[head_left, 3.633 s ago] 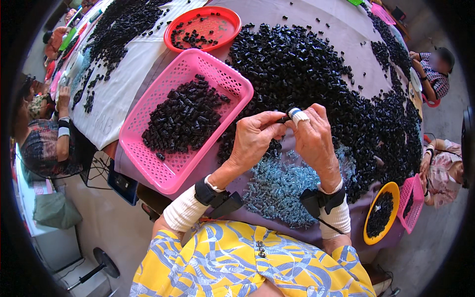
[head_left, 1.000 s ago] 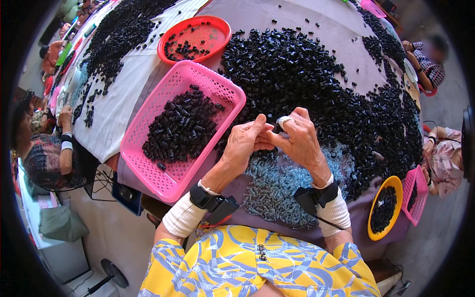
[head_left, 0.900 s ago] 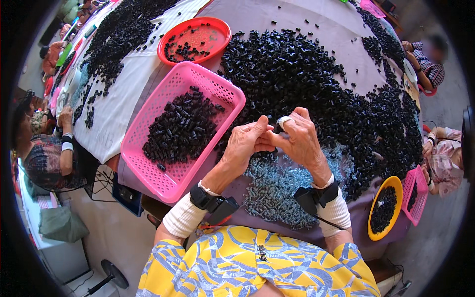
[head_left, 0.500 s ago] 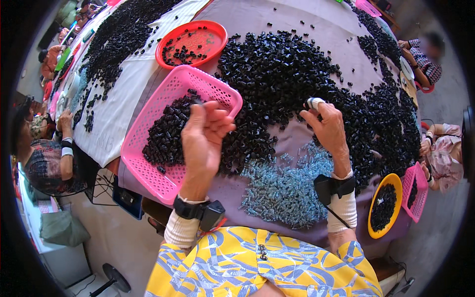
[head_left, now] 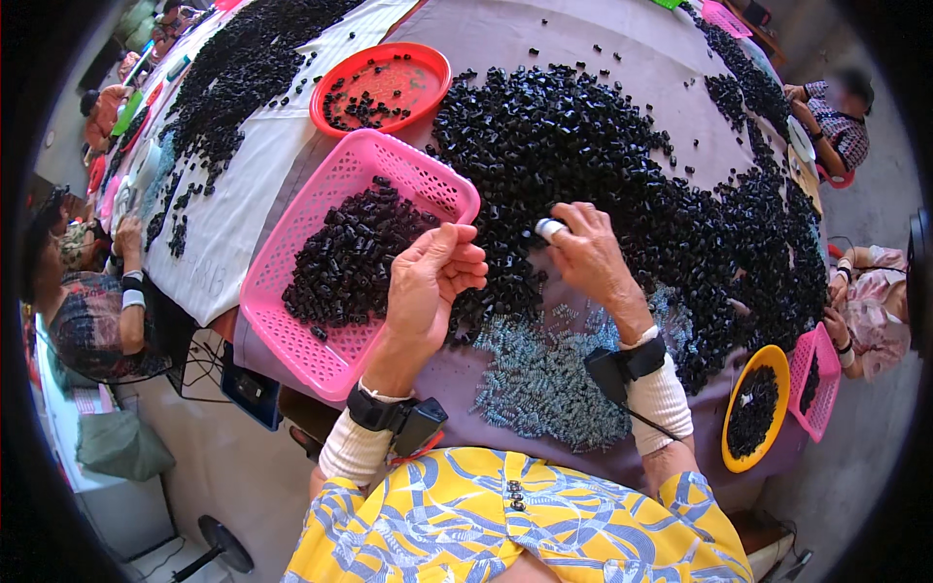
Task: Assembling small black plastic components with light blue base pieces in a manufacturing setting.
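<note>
I see soft, fairly bright light over the left hand (head_left: pixel 428 282) and right hand (head_left: pixel 595 260), tiny glints on the black pieces (head_left: pixel 573 136) beyond them, paler white cloth (head_left: pixel 228 209) leftward, and the table (head_left: pixel 627 27) bowing toward dark corners (head_left: pixel 21 559).

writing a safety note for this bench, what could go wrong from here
The pale blue coils lie right up against the loose black pieces, so a sweep of the right hand might mix them.

The left hand is at the right rim of the pink basket; a knock could perhaps shift the basket, whose near end sits close to the table's edge.
</note>
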Demonstrator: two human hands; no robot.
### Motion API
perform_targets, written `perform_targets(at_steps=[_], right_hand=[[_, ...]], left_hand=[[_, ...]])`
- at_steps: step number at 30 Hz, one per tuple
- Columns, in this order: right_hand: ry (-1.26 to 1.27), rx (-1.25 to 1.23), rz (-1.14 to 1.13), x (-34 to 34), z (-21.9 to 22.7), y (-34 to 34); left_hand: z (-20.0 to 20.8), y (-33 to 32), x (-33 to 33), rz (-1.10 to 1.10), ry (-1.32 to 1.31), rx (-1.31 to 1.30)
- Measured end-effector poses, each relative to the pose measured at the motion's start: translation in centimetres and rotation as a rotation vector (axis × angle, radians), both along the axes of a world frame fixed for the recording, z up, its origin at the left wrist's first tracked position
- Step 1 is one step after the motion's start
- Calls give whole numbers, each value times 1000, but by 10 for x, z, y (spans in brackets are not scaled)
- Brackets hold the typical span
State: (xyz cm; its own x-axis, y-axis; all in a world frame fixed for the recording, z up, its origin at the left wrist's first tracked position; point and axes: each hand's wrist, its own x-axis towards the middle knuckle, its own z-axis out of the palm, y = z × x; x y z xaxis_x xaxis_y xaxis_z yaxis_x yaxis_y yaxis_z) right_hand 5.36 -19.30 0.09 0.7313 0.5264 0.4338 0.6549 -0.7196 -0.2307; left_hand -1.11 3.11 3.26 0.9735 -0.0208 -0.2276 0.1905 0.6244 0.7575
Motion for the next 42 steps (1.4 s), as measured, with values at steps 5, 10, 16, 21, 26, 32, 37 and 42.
perform_targets(at_steps=[5,10,16,21,26,32,37,42], right_hand=[[60,-214,66,-12,-2,-2],[272,130,41,-8,18,-25],[276,164,-159,-5,16,-57],[307,130,-150,-13,8,-52],[251,14,-41,-18,5,-26],[129,-174,-26,-16,-11,-13],[253,-93,-73,-16,1,-16],[174,41,-16,-19,18,-20]], left_hand=[[-4,-7,2,-69,50,31],[-6,-7,4,-77,57,43],[-9,-14,7,-113,52,40],[-10,-16,6,-131,41,57],[-12,-21,6,-158,43,60],[-15,-25,6,-175,47,84],[-17,-29,5,-189,55,125],[-25,-44,11,-289,98,210]])
